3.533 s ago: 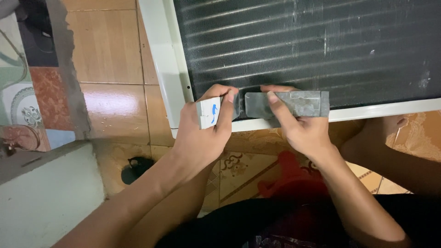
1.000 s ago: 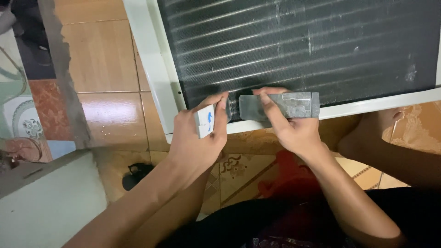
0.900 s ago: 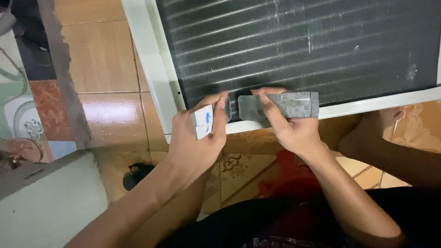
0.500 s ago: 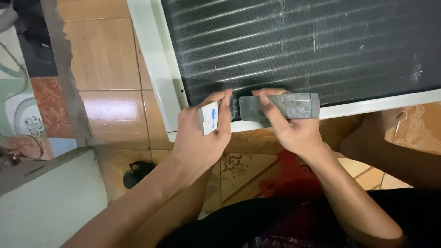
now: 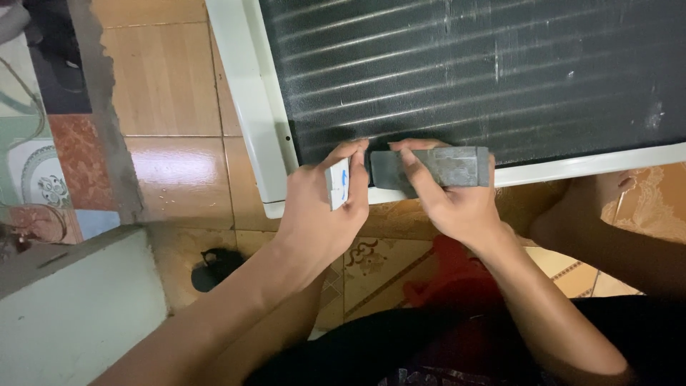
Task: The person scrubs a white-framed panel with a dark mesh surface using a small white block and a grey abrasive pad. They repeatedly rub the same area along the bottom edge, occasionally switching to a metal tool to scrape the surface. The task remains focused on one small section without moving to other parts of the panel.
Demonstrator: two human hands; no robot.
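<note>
Left hand (image 5: 318, 207), centre of frame, pinches small white card-like piece (image 5: 337, 184) between thumb and fingers, upright, just left of grey block. Right hand (image 5: 450, 204) grips grey rectangular block (image 5: 439, 167), fingers laid over its face, block lying flat along lower edge of dark finned coil panel (image 5: 471, 71). Panel fills upper right, set in white frame (image 5: 246, 107). Tiled floor (image 5: 171, 93) at upper left. Pale ledge (image 5: 71, 314) at lower left. Red cloth (image 5: 443, 282) below hands.

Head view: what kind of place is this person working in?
Probably a home floor used as a repair spot: glossy floor tiles, patterned tiles, and a white-framed finned panel lying flat by the left hand and right hand.
</note>
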